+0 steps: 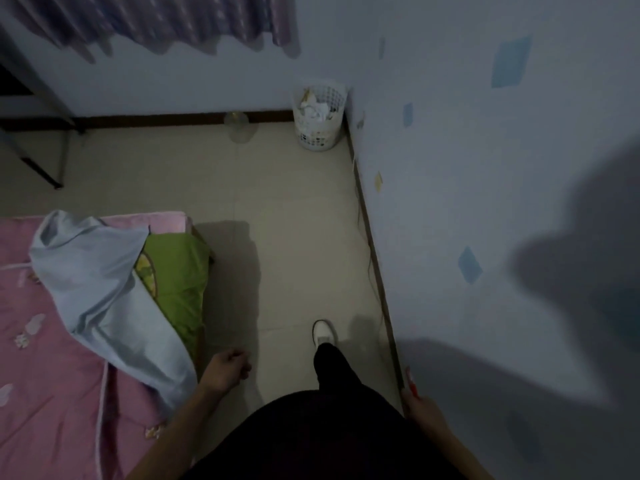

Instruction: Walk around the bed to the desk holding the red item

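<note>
Dim bedroom, looking down from head height. Left hand point(227, 370) hanging by the bed corner, fingers loosely curled, nothing in them, just beside the drooping edge of the pale blue sheet point(100, 296) but not touching as far as can be told. Right hand point(420, 408) low by the wall, fingers wrapped round a small red item point(411, 381) whose tip pokes up past the knuckles; too blurry and dark to say what it is, maybe a pen or a lighter, honestly can't tell. Held upright and close to the body, probably just the way a thing rides along in a swinging arm. Blue sheet bunched and flopped over the bed corner, half covering a green pillow point(180, 271) that sits on the pink quilt point(52, 375), so looks tossed there rather than laid out. White shoe point(324, 331) planted forward on the beige tile floor point(294, 216), dark trouser leg above it. White mesh bin point(319, 116) tucked into the far corner, stuffed with crumpled paper, well apart from both hands. Clear bottle or jar point(237, 128) against the skirting board nearby, hard to make out. Purple curtain point(156, 19) hanging up top, dark table leg point(41, 168) on the far left, blue and yellow patches on the wall point(450, 168), big shadow thrown across it.
</note>
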Motion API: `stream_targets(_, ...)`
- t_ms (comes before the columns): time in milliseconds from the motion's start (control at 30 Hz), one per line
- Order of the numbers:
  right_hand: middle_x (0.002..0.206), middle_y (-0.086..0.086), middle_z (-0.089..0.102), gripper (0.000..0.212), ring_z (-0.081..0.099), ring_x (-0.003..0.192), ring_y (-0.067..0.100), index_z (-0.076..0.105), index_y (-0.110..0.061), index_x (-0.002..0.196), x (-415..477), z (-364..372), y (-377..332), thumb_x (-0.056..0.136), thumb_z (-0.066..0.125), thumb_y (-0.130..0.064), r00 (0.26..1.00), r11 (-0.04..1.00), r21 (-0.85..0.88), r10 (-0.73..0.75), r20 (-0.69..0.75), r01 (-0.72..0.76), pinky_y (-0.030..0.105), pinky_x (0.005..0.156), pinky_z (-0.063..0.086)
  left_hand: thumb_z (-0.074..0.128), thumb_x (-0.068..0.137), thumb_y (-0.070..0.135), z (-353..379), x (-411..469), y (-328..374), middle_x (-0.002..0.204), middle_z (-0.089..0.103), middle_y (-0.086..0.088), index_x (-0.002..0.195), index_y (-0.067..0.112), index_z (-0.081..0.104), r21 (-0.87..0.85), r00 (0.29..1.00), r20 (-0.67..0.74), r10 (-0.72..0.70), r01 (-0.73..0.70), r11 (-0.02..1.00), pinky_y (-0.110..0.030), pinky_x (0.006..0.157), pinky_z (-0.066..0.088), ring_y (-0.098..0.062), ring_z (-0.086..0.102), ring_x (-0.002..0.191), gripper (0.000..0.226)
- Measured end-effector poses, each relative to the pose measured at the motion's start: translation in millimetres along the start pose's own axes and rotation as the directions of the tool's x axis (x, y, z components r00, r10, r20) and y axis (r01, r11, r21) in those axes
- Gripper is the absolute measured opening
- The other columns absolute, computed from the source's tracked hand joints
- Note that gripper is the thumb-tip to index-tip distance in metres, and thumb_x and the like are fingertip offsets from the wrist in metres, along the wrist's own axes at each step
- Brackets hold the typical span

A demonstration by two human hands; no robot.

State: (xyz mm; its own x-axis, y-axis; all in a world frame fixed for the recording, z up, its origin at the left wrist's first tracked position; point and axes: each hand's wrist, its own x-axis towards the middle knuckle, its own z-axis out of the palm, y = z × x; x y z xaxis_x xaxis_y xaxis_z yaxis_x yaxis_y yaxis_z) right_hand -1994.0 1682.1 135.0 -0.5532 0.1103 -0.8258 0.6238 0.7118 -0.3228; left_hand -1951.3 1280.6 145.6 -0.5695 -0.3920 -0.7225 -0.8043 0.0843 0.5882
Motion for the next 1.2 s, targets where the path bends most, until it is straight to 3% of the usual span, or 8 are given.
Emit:
stream_targets(200,0.058,0.005,0.055,0.034,0.045,0.042,0.015,0.063,-0.019,0.094,67,-63,-153,0.1,0.046,-0.048,0.995,0.996,-0.005,-0.094,0.044,0.094,0.022,0.045,0.031,0.049,0.096,0.002,-15,44,39,0.06,0.058,-0.015,0.071,0.002,0.059,-0.067,0.988,-0.087,-0.129,0.124,0.99,-0.024,0.048,0.034,-0.022,0.051,0.052,0.027)
stream_targets(367,0.083,0.018,0.066,0.035,0.056,0.063,0.023,0.068,-0.02,0.111,120,-89,-273,0.103,0.042,-0.041,0.974,0.974,-0.101,-0.19,0.125,0.203,0.025,0.052,0.039,0.051,0.095,0.005,-30,78,66,0.054,0.059,-0.008,0.074,0.003,0.061,-0.187,0.964,-0.156,-0.215,0.185,0.965,-0.019,0.043,0.033,-0.017,0.048,0.042,0.023)
stream_targets(467,0.107,0.02,0.072,0.04,0.069,0.092,0.033,0.068,-0.009,0.118,144,-90,-346,0.103,0.045,-0.038,0.97,0.966,-0.13,-0.206,0.13,0.222,0.039,0.078,0.055,0.052,0.095,0.006,-34,94,84,0.057,0.062,-0.007,0.078,0.005,0.063,-0.256,0.954,-0.167,-0.248,0.201,0.946,-0.019,0.044,0.033,-0.016,0.051,0.044,0.021)
stream_targets(567,0.106,0.019,0.072,0.045,0.068,0.098,0.033,0.065,-0.004,0.123,168,-83,-415,0.102,0.048,-0.04,0.958,0.949,-0.173,-0.239,0.156,0.265,0.035,0.081,0.053,0.052,0.094,0.003,-37,115,103,0.054,0.061,-0.006,0.07,0.006,0.061,-0.315,0.94,-0.184,-0.287,0.22,0.923,-0.022,0.046,0.036,-0.018,0.052,0.045,0.025)
stream_targets(733,0.099,0.017,0.072,0.047,0.066,0.093,0.034,0.067,-0.002,0.114,206,-76,-524,0.1,0.049,-0.043,0.943,0.926,-0.206,-0.283,0.174,0.316,0.037,0.084,0.051,0.055,0.093,0.003,-55,172,145,0.051,0.061,-0.005,0.063,0.005,0.061,-0.375,0.93,-0.177,-0.323,0.24,0.896,-0.024,0.049,0.04,-0.02,0.054,0.05,0.031)
stream_targets(867,0.054,-0.001,0.057,0.039,0.055,0.052,0.018,0.066,-0.013,0.078,237,-79,-597,0.099,0.052,-0.043,0.955,0.931,-0.224,-0.259,0.147,0.287,0.026,0.053,0.039,0.052,0.095,0.001,-86,230,196,0.053,0.056,-0.01,0.066,0.003,0.057,-0.459,0.911,-0.183,-0.371,0.254,0.851,-0.016,0.038,0.036,-0.018,0.049,0.048,0.03)
stream_targets(967,0.04,-0.006,0.04,0.039,0.037,0.031,0.009,0.056,-0.019,0.069,257,-83,-644,0.1,0.049,-0.042,0.968,0.951,-0.201,-0.214,0.131,0.237,0.018,0.038,0.025,0.05,0.096,0.001,-117,278,242,0.058,0.056,-0.013,0.07,0.001,0.058,-0.479,0.907,-0.18,-0.38,0.256,0.84,-0.024,0.05,0.035,-0.02,0.048,0.052,0.027)
stream_targets(1200,0.037,-0.007,0.038,0.044,0.037,0.033,0.012,0.047,-0.017,0.06,308,-95,-735,0.099,0.054,-0.036,0.968,0.941,-0.237,-0.216,0.128,0.241,0.021,0.043,0.025,0.048,0.095,0.0,-200,379,353,0.057,0.057,-0.009,0.069,0.008,0.053,-0.42,0.928,-0.245,-0.28,0.159,0.893,-0.015,0.033,0.032,-0.016,0.048,0.043,0.028)
